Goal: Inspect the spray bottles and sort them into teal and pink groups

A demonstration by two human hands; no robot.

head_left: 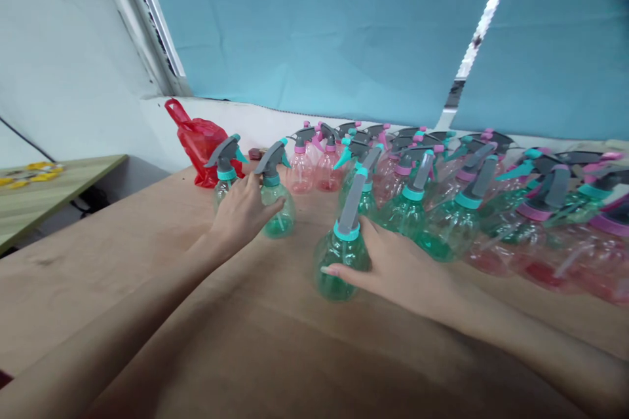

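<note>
A green spray bottle (339,272) with a turquoise collar (346,232) and grey trigger head (352,200) stands nearest the person, its clear green body held in the right hand (400,268). That hand's grip looks closed: the index finger lies across the front of the body and the thumb rests near the shoulder, with the palm on the side toward the rows. Left of this landmark, the left hand (240,213) lies over a second green spray bottle (280,213), its fingertips on the shoulder; whether that grip has closed around the bottle cannot be told. A third bottle (222,193) stands just behind that hand, partly hidden by it. Directly beyond and to the right of the landmark, pink spray bottles (314,170) and green spray bottles (407,209) crowd together, many touching, some with their heads tilted and overlapping, so the right hand has little room on that side. The brown worktop (73,262) spreads out on the person's side of the landmark and toward the left, where both forearms rest over it. Far left of the landmark, a red plastic bag (196,147) sits against the white ledge (246,119) at the worktop's far edge, below a blue curtain (319,26). Farther left, beyond the worktop's side edge, a lower wooden table (63,183) carries yellow items (29,173).
</note>
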